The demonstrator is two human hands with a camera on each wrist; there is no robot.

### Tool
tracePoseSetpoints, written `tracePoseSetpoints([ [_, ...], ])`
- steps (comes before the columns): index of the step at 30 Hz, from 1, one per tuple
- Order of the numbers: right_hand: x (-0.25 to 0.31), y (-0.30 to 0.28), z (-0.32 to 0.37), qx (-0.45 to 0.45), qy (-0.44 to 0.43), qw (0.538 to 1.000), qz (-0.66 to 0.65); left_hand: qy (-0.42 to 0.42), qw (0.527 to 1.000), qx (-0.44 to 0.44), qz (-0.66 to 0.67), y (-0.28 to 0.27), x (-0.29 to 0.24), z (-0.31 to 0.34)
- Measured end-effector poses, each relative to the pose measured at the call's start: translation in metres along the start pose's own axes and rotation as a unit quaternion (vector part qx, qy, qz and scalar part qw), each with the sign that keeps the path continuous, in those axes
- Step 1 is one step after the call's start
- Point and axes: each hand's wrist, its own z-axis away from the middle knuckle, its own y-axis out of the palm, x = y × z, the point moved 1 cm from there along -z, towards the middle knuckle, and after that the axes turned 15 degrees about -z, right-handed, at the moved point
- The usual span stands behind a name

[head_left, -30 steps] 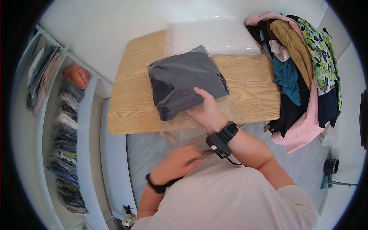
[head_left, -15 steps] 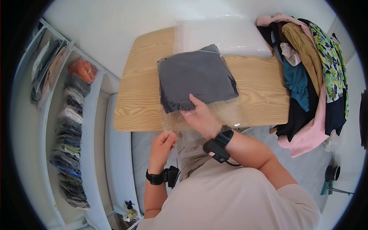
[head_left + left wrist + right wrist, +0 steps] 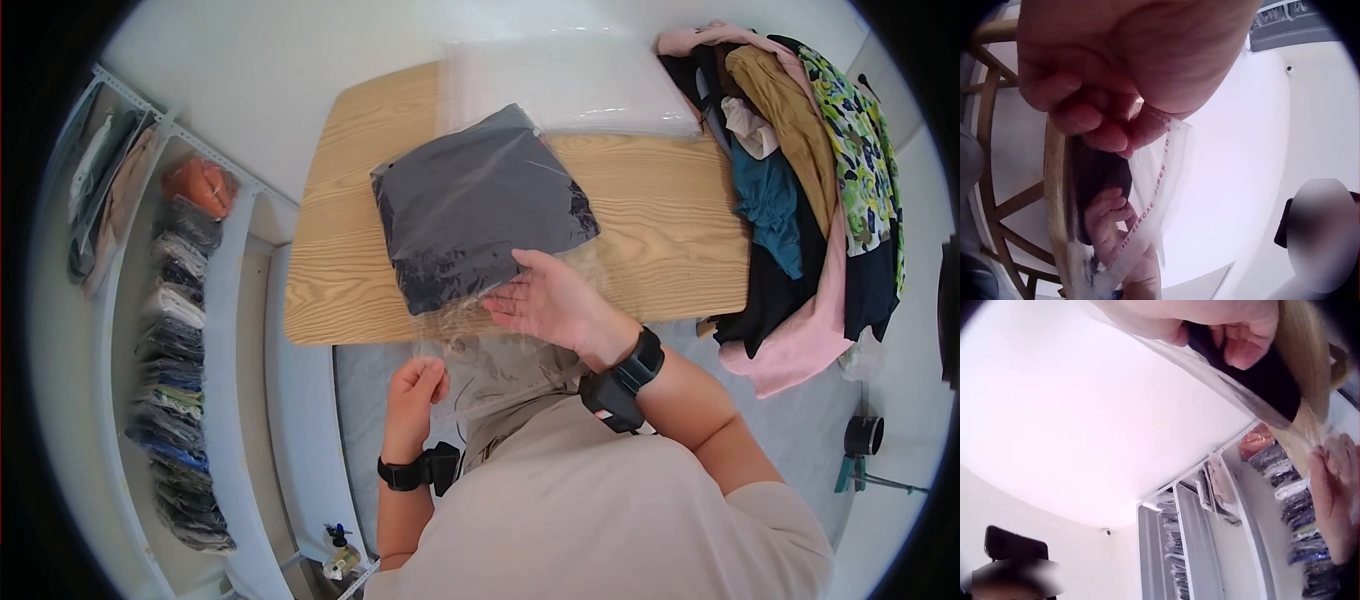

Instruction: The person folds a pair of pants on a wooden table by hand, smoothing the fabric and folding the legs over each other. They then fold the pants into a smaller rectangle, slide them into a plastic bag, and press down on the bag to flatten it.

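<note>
A folded dark grey garment (image 3: 480, 190) lies in a clear plastic bag on the wooden table (image 3: 660, 250). The bag's slack open end (image 3: 510, 370) hangs over the table's front edge. My left hand (image 3: 413, 400) pinches one side of that end. In the left wrist view, a clear strip with red print (image 3: 1157, 181) runs from its fingers. My right hand (image 3: 550, 305) is at the garment's near edge, thumb raised and fingers loosely extended. Bag film overlaps the right hand in the left wrist view, and the garment partly hides its fingertips in the right wrist view.
A stack of clear bags (image 3: 570, 85) lies at the table's back. Piled clothes (image 3: 790, 190) hang over its right end. White shelves (image 3: 230, 330) with bagged, folded clothes (image 3: 175, 380) stand on the left. A spray bottle (image 3: 342, 555) stands low at the left.
The left hand came up from near the waist and took hold of the bag's edge. The right hand has drawn back toward the body, and the bagged garment has turned slightly on the table.
</note>
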Motion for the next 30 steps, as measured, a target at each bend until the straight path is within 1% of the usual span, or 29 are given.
tracePoseSetpoints([
  [1,0.002,-0.003,0.000,-0.018,0.029,0.998,0.044,0.009,1.000,0.005,-0.005,0.000,0.000,0.001],
  [2,0.002,-0.002,-0.003,-0.019,0.028,0.998,0.045,0.010,1.000,0.006,-0.004,0.001,-0.002,0.002],
  [3,0.003,0.003,-0.008,0.021,-0.105,0.993,0.042,0.024,1.000,0.018,0.007,0.004,-0.004,0.003],
  [4,0.003,0.008,-0.010,0.061,-0.235,0.969,0.038,0.039,0.999,0.031,0.018,0.007,-0.006,0.004],
  [5,0.000,0.009,-0.013,0.062,-0.237,0.969,0.039,0.040,0.999,0.032,0.018,0.012,-0.008,0.005],
  [7,-0.002,0.016,-0.016,0.181,-0.249,0.946,-0.100,0.046,0.995,0.023,0.091,0.025,-0.012,0.006],
  [8,-0.005,0.017,-0.013,0.183,-0.248,0.946,-0.098,0.049,0.994,0.022,0.092,0.027,-0.012,0.004],
  [10,-0.018,0.021,0.001,0.022,-0.218,0.973,-0.071,0.046,0.995,0.024,0.089,0.030,-0.011,0.003],
  [11,-0.017,0.019,0.003,0.019,-0.218,0.973,-0.069,0.044,0.995,0.024,0.091,0.030,-0.010,0.003],
  [13,-0.010,0.008,0.013,-0.088,-0.185,0.979,0.025,0.042,0.995,0.031,0.086,0.031,-0.007,0.003],
  [14,0.002,-0.010,0.006,-0.091,-0.186,0.978,0.026,0.041,0.995,0.033,0.089,0.031,-0.006,0.003],
  [15,0.020,-0.034,-0.013,0.188,-0.096,0.977,-0.029,0.039,0.995,0.037,0.086,0.031,-0.005,0.003],
  [16,0.024,-0.027,-0.013,0.451,0.004,0.889,-0.082,0.038,0.995,0.040,0.082,0.031,-0.005,0.003],
  [17,0.021,-0.028,-0.011,0.451,0.003,0.889,-0.081,0.038,0.995,0.041,0.082,0.032,-0.007,0.004],
  [18,0.009,0.001,0.004,0.284,-0.122,0.950,-0.049,0.030,0.995,0.037,0.083,0.033,-0.010,0.006],
  [19,0.002,0.016,0.011,0.105,-0.241,0.965,-0.015,0.023,0.996,0.032,0.083,0.034,-0.012,0.006],
  [20,0.003,0.015,0.004,0.107,-0.242,0.964,-0.014,0.025,0.996,0.033,0.083,0.033,-0.011,0.006],
  [22,0.010,0.013,-0.013,0.215,-0.203,0.950,-0.102,0.024,0.996,0.042,0.074,0.033,-0.007,0.005],
  [26,0.028,0.034,-0.049,0.230,-0.231,0.938,-0.123,0.011,0.996,0.045,0.075,0.038,-0.005,0.006],
  [28,0.036,0.046,-0.066,0.209,-0.278,0.927,-0.137,0.015,0.996,0.056,0.067,0.038,-0.004,0.004],
  [29,0.041,0.050,-0.070,0.210,-0.278,0.927,-0.138,0.015,0.996,0.056,0.067,0.038,-0.005,0.004],
  [30,0.047,0.053,-0.074,0.174,-0.302,0.927,-0.141,0.017,0.996,0.064,0.063,0.038,-0.006,0.003],
])
